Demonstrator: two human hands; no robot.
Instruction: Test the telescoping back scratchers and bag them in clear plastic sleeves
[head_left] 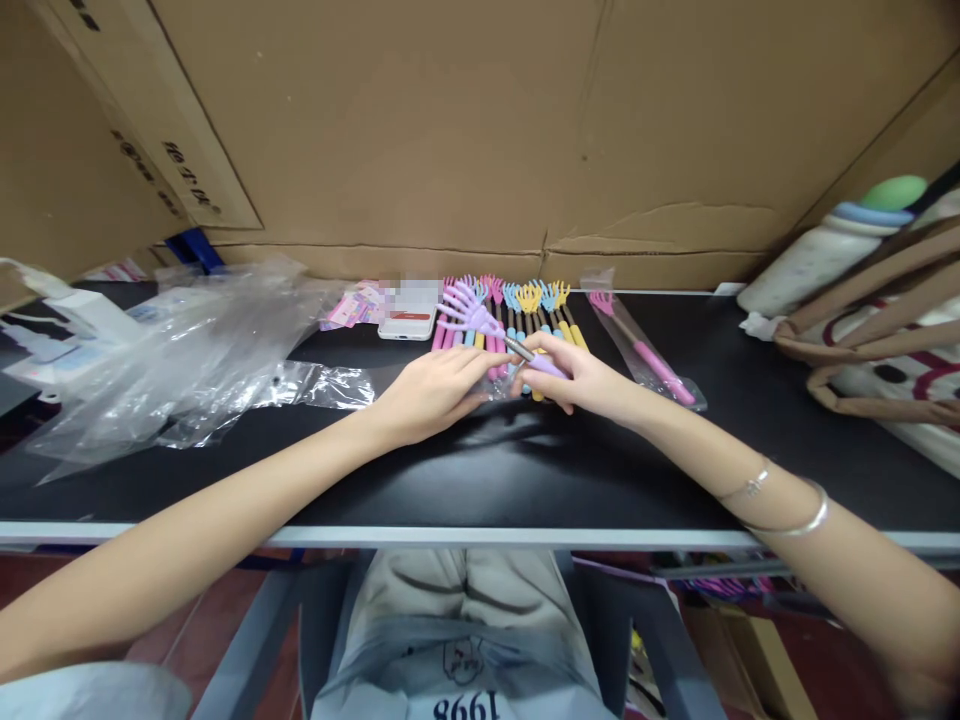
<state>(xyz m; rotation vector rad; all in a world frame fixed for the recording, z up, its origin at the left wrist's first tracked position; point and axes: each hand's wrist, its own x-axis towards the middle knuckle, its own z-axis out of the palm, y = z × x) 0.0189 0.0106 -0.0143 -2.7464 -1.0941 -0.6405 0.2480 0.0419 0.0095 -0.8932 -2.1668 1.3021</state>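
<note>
My right hand (581, 380) is closed round the handle of a purple back scratcher (471, 312) with a hand-shaped claw head, which points up and to the left. My left hand (431, 395) lies beside it with fingers together, its tips touching a clear plastic sleeve (491, 388) at the scratcher's handle end. Just behind both hands lies a row of several scratchers (525, 310) in pink, blue and yellow on the black table (480, 470). One pink scratcher in a clear bag (645, 355) lies to the right.
A heap of clear plastic bags (187, 350) covers the table's left side. A white phone (409, 318) and pink cards lie behind the row. Cardboard boxes (480, 130) wall off the back. A tote bag (885, 360) and a bottle (817, 255) stand at the right.
</note>
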